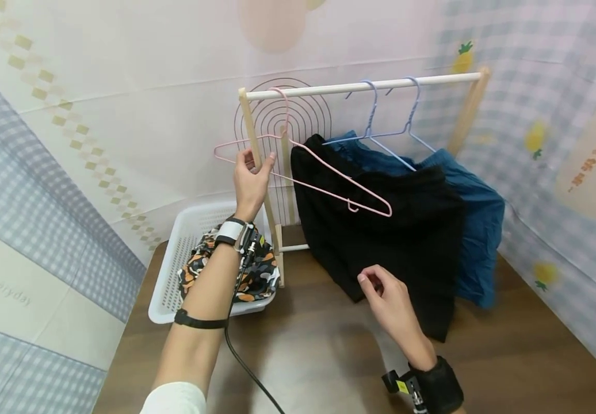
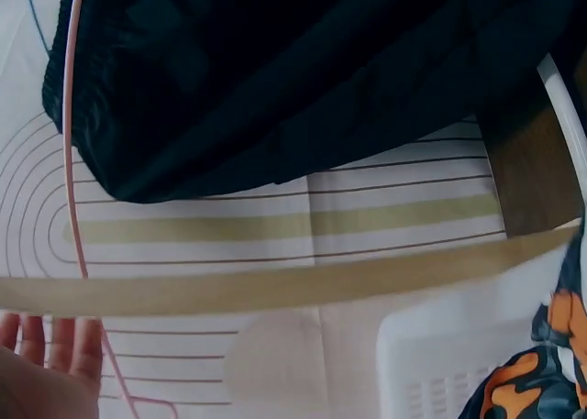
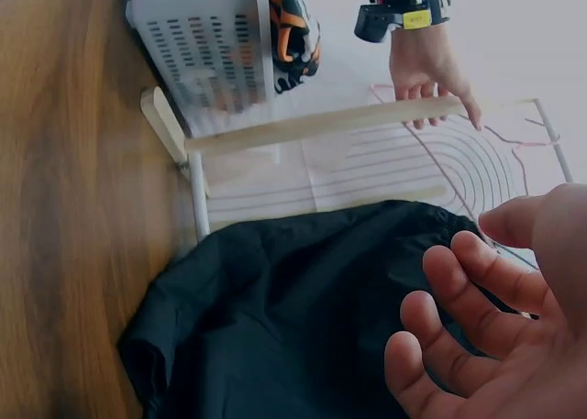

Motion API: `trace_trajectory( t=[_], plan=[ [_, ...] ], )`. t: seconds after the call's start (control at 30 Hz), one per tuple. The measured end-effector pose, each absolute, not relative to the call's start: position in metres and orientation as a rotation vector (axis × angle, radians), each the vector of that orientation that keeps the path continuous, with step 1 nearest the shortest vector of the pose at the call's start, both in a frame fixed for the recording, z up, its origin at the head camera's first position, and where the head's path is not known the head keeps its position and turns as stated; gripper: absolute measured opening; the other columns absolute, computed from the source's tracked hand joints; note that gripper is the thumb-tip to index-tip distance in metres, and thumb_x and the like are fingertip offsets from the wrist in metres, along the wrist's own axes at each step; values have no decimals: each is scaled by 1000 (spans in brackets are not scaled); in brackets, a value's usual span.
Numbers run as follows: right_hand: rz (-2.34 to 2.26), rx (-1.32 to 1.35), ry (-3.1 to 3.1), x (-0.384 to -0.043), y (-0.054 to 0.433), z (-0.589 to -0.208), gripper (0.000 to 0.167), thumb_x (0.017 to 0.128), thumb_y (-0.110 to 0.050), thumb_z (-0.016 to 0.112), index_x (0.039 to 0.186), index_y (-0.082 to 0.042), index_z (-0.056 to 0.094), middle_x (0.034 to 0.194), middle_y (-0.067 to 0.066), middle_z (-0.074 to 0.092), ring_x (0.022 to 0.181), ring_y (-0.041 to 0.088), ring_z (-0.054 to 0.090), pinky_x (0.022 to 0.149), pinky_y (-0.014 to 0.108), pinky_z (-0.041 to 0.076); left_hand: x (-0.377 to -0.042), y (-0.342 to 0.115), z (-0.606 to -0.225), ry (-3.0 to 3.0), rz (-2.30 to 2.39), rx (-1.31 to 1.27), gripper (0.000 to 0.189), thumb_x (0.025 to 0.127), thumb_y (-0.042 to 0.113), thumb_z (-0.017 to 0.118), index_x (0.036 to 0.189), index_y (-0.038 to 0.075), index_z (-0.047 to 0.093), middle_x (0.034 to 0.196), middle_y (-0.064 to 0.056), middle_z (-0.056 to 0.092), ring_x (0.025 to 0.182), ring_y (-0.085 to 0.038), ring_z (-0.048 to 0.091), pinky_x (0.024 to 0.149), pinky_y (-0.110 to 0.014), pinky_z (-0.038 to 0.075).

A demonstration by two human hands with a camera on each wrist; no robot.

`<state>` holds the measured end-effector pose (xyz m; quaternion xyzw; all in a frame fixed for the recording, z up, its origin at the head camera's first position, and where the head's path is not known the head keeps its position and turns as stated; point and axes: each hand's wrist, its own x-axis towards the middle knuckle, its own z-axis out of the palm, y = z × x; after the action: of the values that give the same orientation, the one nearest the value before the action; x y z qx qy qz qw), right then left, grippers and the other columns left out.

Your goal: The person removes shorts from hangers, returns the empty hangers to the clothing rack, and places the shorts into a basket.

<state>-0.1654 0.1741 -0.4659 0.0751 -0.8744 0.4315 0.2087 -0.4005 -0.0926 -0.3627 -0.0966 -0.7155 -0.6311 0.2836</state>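
Observation:
My left hand (image 1: 251, 187) is at the left wooden post (image 1: 250, 123) of a clothes rack, fingers loosely bent at the post and holding nothing. Beside it a pink hanger (image 1: 324, 192) hangs bare from the white rail (image 1: 318, 90), its left end near those fingers. My right hand (image 1: 388, 296) hovers in front of black shorts (image 1: 375, 230), fingers loosely curled and nothing between them. The shorts hang on the rack behind the pink hanger. In the right wrist view the left hand (image 3: 431, 75) shows across the post, its fingertips partly hidden.
Blue shorts (image 1: 476, 224) hang behind the black ones, under blue hangers (image 1: 370, 109). A white basket (image 1: 165, 287) with a patterned orange, black and grey garment (image 1: 256, 276) stands at the rack's left foot. A cable (image 1: 246, 368) runs from the left wrist over the brown table (image 1: 318, 356).

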Motion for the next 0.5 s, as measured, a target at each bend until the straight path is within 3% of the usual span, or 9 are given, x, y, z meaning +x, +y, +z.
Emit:
trace_trajectory(
  t=[0.2,0.33,0.5],
  plan=[
    [1168,211,-2427,-168,183,-465,5,105,-9,67,102,-6,69,86,2,61,71,12,53,61,25,45,-408,-87,-363,-1864,-1700,-234,27,105,38,67,105,11,62,85,4,58,73,-9,52,64,-24,39],
    [1095,186,-2335,-175,198,-458,6,104,-8,67,102,-4,70,88,6,64,72,13,55,63,20,45,-411,-82,-362,-1877,-1725,-225,39,110,43,55,80,17,52,65,8,49,55,-7,43,49,-23,31],
    [1039,84,-2198,-182,224,-446,10,105,-7,65,103,1,70,92,12,67,75,12,55,67,12,41,-415,-76,-365,-1922,-1667,-195,47,113,37,48,70,18,40,55,8,35,45,-6,32,41,-23,23]
  ],
)
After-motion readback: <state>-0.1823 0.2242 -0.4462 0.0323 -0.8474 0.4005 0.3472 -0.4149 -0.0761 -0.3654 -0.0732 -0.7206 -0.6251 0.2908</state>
